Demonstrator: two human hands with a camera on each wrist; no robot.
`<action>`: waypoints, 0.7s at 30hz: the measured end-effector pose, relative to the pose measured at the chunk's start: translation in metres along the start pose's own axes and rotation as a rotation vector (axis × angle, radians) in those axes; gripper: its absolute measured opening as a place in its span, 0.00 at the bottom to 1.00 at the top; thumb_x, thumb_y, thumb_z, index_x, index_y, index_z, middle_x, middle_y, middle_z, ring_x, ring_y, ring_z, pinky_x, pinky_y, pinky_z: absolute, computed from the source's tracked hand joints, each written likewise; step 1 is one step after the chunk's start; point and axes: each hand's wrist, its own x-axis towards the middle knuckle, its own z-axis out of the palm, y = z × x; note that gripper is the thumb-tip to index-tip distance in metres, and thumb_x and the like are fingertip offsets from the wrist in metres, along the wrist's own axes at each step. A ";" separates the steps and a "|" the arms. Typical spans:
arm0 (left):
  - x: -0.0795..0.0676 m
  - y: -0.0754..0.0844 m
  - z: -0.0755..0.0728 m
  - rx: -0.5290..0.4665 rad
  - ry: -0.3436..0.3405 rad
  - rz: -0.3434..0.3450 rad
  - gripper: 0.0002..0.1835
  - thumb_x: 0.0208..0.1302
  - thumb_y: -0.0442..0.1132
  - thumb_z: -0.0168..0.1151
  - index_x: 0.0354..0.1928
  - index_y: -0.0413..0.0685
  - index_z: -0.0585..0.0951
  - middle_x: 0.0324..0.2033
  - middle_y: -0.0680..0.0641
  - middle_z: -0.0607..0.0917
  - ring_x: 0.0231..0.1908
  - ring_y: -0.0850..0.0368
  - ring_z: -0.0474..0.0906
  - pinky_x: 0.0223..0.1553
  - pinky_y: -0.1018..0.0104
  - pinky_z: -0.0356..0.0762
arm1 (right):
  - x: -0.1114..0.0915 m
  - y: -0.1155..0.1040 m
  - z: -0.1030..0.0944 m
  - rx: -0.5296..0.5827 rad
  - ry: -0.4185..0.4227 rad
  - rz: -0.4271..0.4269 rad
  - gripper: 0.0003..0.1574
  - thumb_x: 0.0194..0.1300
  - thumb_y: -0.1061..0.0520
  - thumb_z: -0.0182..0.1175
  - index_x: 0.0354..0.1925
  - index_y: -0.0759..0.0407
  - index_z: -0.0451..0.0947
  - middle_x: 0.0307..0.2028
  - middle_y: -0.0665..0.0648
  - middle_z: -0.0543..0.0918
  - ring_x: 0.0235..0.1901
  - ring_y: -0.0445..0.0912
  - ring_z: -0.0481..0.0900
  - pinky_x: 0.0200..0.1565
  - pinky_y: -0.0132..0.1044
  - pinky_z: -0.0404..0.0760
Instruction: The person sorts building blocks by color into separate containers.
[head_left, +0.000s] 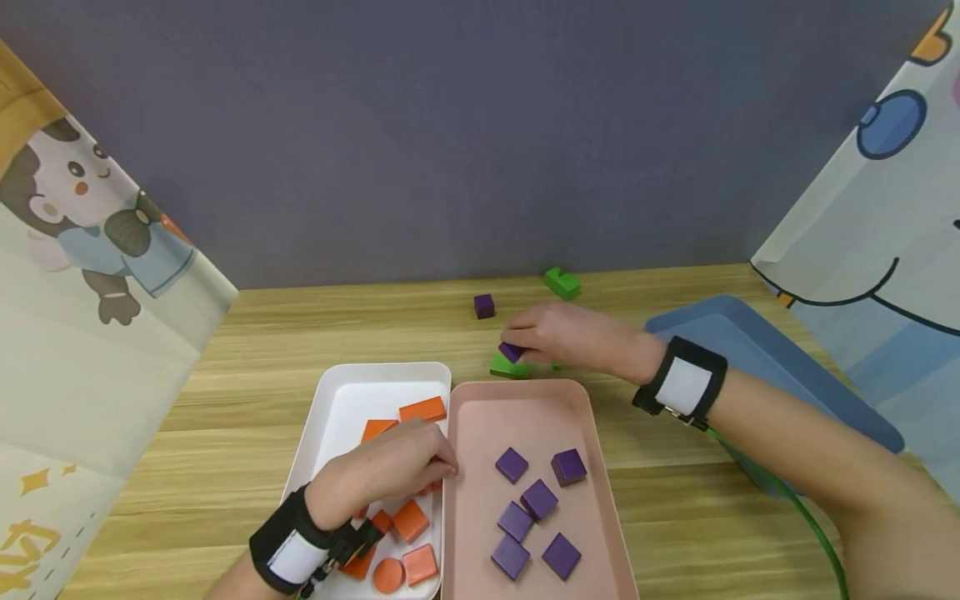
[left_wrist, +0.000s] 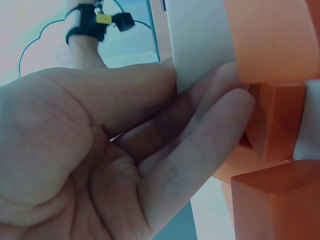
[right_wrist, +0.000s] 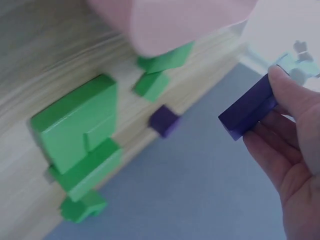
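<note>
My right hand (head_left: 558, 333) pinches a purple block (head_left: 512, 352) between thumb and fingers, above the wooden table just past the pink tray (head_left: 480, 417). In the right wrist view the same block stands out from the fingertips, held off the table. My left hand (head_left: 393, 471) reaches over the white tray (head_left: 330, 400), its fingers curled at the wall beside the pink tray. The left wrist view shows the thumb and fingers on either side of that wall, with an orange block (left_wrist: 277, 120) against the fingertips. Several purple blocks (head_left: 538, 500) lie in the pink tray.
Several orange blocks (head_left: 410, 521) lie in the white tray. A loose purple cube (head_left: 484, 306) and a green block (head_left: 562, 283) stand near the grey back wall (head_left: 480, 167). More green blocks (right_wrist: 80, 125) lie under my right arm. A blue tray (head_left: 720, 317) stands at the right.
</note>
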 end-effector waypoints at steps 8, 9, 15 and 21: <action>0.001 -0.001 0.000 0.008 -0.001 0.006 0.12 0.65 0.37 0.59 0.22 0.51 0.81 0.12 0.60 0.69 0.16 0.69 0.63 0.19 0.75 0.62 | -0.017 -0.039 -0.018 -0.045 0.022 -0.082 0.23 0.59 0.49 0.66 0.52 0.54 0.80 0.46 0.50 0.83 0.48 0.42 0.81 0.47 0.32 0.81; 0.001 -0.001 0.000 0.007 -0.001 0.004 0.12 0.65 0.37 0.59 0.22 0.51 0.81 0.12 0.60 0.69 0.16 0.69 0.63 0.19 0.75 0.62 | -0.018 -0.043 -0.018 -0.045 0.001 -0.085 0.24 0.58 0.49 0.66 0.53 0.53 0.80 0.46 0.50 0.83 0.48 0.42 0.81 0.47 0.31 0.81; 0.002 0.000 0.000 0.005 0.000 0.000 0.13 0.64 0.37 0.59 0.21 0.51 0.81 0.12 0.60 0.68 0.16 0.68 0.63 0.19 0.76 0.60 | -0.023 -0.056 -0.010 -0.047 -0.099 -0.103 0.23 0.57 0.49 0.68 0.50 0.52 0.79 0.45 0.48 0.82 0.42 0.38 0.79 0.42 0.27 0.81; 0.002 0.001 0.000 0.003 -0.004 -0.012 0.12 0.65 0.37 0.59 0.22 0.51 0.81 0.12 0.60 0.68 0.16 0.68 0.63 0.19 0.75 0.60 | -0.027 -0.062 0.007 -0.102 -0.167 -0.121 0.12 0.60 0.50 0.65 0.41 0.52 0.79 0.35 0.46 0.79 0.31 0.35 0.73 0.31 0.23 0.75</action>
